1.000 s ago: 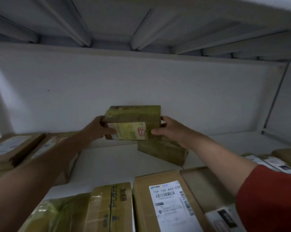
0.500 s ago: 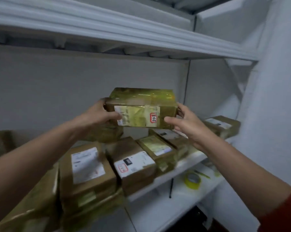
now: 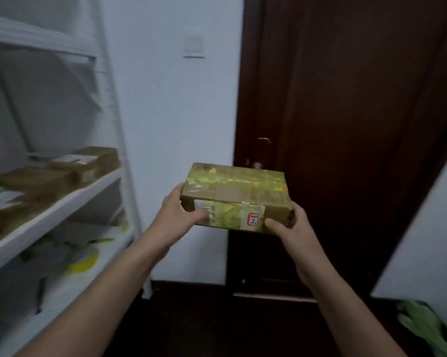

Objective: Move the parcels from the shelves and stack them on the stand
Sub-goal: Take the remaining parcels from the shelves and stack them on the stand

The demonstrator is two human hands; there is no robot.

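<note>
A brown cardboard parcel (image 3: pixel 236 194), wrapped in shiny tape with a white label and a red-edged sticker, hangs in the air in front of me. My left hand (image 3: pixel 177 215) grips its left end, thumb on the front face. My right hand (image 3: pixel 291 228) grips its right end the same way. The white shelf unit (image 3: pixel 62 204) is at my left, with several other brown parcels (image 3: pixel 86 161) lying on its middle board. No stand shows in this view.
A dark wooden door (image 3: pixel 345 124) with a handle fills the wall straight ahead, beside a white wall with a light switch (image 3: pixel 194 47). A yellow tape roll (image 3: pixel 84 261) and tools lie on the lower shelf board. Something green (image 3: pixel 423 323) lies on the dark floor at right.
I have turned right, away from the shelves, carrying the parcel out with both hands. The parcel now sits lower, in front of the door instead of over the shelf.
</note>
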